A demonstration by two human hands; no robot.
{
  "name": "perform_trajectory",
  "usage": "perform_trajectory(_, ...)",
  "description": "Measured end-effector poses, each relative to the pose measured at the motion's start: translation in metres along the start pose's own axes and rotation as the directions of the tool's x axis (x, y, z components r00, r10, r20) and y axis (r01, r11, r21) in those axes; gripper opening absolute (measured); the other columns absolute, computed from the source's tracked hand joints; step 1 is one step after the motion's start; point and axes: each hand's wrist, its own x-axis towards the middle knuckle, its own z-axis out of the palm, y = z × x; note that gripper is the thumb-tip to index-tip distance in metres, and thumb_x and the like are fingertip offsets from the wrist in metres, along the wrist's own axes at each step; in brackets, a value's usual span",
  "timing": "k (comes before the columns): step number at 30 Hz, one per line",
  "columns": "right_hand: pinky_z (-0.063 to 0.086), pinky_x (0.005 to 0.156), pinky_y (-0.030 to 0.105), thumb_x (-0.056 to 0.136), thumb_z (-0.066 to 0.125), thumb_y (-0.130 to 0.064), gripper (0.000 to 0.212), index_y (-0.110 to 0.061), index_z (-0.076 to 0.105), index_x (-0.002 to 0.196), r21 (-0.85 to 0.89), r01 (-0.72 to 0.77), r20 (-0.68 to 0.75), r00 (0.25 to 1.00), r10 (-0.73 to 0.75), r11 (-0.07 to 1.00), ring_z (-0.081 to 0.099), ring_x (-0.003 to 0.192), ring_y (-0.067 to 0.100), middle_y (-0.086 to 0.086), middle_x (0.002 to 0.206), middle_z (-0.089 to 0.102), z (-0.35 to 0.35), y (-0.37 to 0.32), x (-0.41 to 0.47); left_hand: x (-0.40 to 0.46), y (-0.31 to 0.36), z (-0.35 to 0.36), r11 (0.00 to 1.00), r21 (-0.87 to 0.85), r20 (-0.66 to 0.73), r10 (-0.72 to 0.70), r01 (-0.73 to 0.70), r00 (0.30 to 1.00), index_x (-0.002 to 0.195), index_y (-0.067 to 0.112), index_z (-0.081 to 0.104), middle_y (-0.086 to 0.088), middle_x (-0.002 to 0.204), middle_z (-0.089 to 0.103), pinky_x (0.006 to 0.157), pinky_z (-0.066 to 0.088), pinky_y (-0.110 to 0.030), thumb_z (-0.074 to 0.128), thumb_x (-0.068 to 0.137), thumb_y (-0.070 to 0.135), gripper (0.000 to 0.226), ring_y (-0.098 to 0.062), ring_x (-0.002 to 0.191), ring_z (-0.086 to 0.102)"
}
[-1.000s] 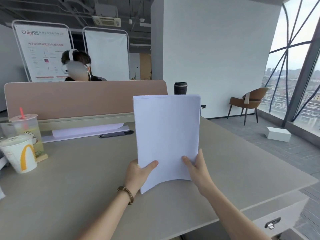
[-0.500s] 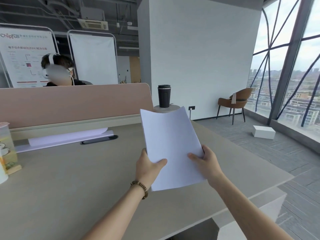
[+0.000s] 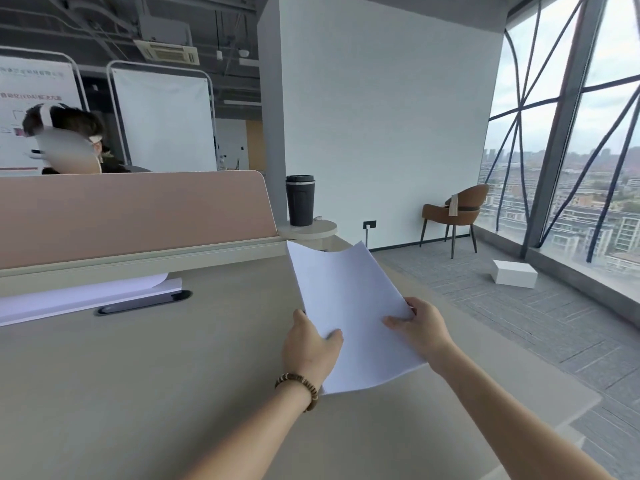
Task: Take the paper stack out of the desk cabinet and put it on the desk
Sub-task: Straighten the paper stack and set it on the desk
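Observation:
A white paper stack [image 3: 349, 306] is held low over the right part of the grey desk [image 3: 138, 375], leaning back with its far edge sagging. My left hand [image 3: 310, 346], with a bead bracelet at the wrist, grips the stack's near left edge, thumb on top. My right hand [image 3: 420, 329] grips the near right edge, thumb on top. Whether the near edge touches the desk I cannot tell. The desk cabinet is not in view.
A pink divider panel [image 3: 131, 213] runs along the back, with a person seated behind it. White sheets [image 3: 79, 297] and a black cable slot [image 3: 143, 302] lie near the divider. A black tumbler [image 3: 300, 199] stands on a small round shelf. Floor, a chair [image 3: 453, 213] and a white box [image 3: 514, 273] are at the right.
The stack has tipped from upright toward flat and come down to the desk's right part. Both hands kept their grip. The view turned right, so the cups at the left left the frame.

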Motion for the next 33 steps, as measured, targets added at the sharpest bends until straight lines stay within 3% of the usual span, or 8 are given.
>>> perform_trajectory(4,0.044,0.065,0.028,0.071,0.079,-0.018,0.03,-0.02,0.07,0.1,-0.087,-0.009,0.009,1.0,0.01,0.996,0.065,0.084,0.023,0.001,0.093,0.071,-0.002,0.011,0.035,0.025,0.004,0.025,0.999,0.026,0.076,-0.024,0.022,0.997,0.093,0.009,0.044,-0.003,0.091,0.058,0.07,0.056,-0.04,0.064,0.071,0.028,0.035,-0.028,0.078,0.063)
perform_trajectory(7,0.045,0.062,0.026,0.072,0.077,-0.019,0.027,-0.019,0.073,0.098,-0.159,-0.007,0.027,1.0,0.012,0.987,0.065,0.083,0.023,0.003,0.092,0.073,-0.002,0.021,0.057,0.044,0.0,0.04,0.997,0.053,0.163,-0.059,0.051,0.985,0.094,0.007,0.046,-0.009,0.101,0.06,0.076,0.055,-0.04,0.062,0.073,0.027,0.033,-0.03,0.088,0.064)
perform_trajectory(10,0.051,0.07,0.03,0.071,0.077,-0.019,0.024,-0.02,0.074,0.095,-0.195,-0.026,0.032,0.999,0.033,0.98,0.067,0.086,0.025,0.005,0.091,0.074,-0.006,0.032,0.077,0.059,-0.006,0.051,0.994,0.097,0.238,-0.067,0.045,0.969,0.097,0.009,0.049,-0.009,0.11,0.061,0.09,0.053,-0.045,0.057,0.067,0.034,0.04,-0.032,0.1,0.063)
perform_trajectory(14,0.055,0.081,0.035,0.066,0.083,-0.022,0.042,-0.024,0.07,0.106,-0.166,-0.069,0.025,0.997,0.074,0.984,0.068,0.09,0.026,0.003,0.099,0.072,-0.012,0.044,0.098,0.072,-0.014,0.062,0.988,0.154,0.299,-0.049,0.003,0.953,0.102,0.013,0.048,-0.004,0.116,0.056,0.1,0.047,-0.048,0.056,0.072,0.04,0.041,-0.03,0.11,0.058)
perform_trajectory(20,0.055,0.083,0.037,0.069,0.081,-0.022,0.04,-0.026,0.073,0.108,-0.19,-0.037,0.041,0.998,0.045,0.981,0.068,0.093,0.025,0.001,0.102,0.072,-0.011,0.048,0.112,0.088,-0.018,0.079,0.94,0.333,0.195,0.008,-0.074,0.981,0.113,0.009,0.049,-0.004,0.126,0.053,0.111,0.029,-0.044,0.059,0.08,0.047,0.051,-0.026,0.124,0.048)
perform_trajectory(24,0.051,0.079,0.033,0.07,0.081,-0.024,0.04,-0.025,0.073,0.109,-0.22,-0.037,0.053,0.997,0.05,0.975,0.066,0.095,0.025,0.002,0.103,0.071,-0.007,0.047,0.124,0.1,-0.017,0.087,0.891,0.44,0.151,0.049,-0.112,0.987,0.114,0.007,0.049,-0.005,0.125,0.054,0.108,0.032,-0.047,0.059,0.078,0.051,0.057,-0.027,0.122,0.049)
perform_trajectory(30,0.039,0.056,0.026,0.073,0.078,-0.031,0.034,-0.014,0.072,0.102,-0.38,-0.026,0.061,0.997,0.053,0.925,0.058,0.084,0.024,0.005,0.092,0.066,-0.003,0.043,0.136,0.119,-0.017,0.099,0.873,0.472,0.158,0.05,-0.119,0.986,0.121,0.006,0.048,-0.006,0.13,0.051,0.108,0.03,-0.048,0.055,0.079,0.053,0.063,-0.027,0.125,0.046)
perform_trajectory(33,0.041,0.058,0.028,0.074,0.077,-0.034,0.037,-0.011,0.071,0.102,-0.409,-0.031,0.093,0.993,0.076,0.912,0.061,0.085,0.026,0.007,0.095,0.069,-0.005,0.046,0.141,0.125,-0.02,0.101,0.867,0.488,0.176,0.02,-0.105,0.984,0.123,0.007,0.049,-0.007,0.131,0.051,0.109,0.029,-0.048,0.05,0.08,0.056,0.065,-0.027,0.126,0.046)
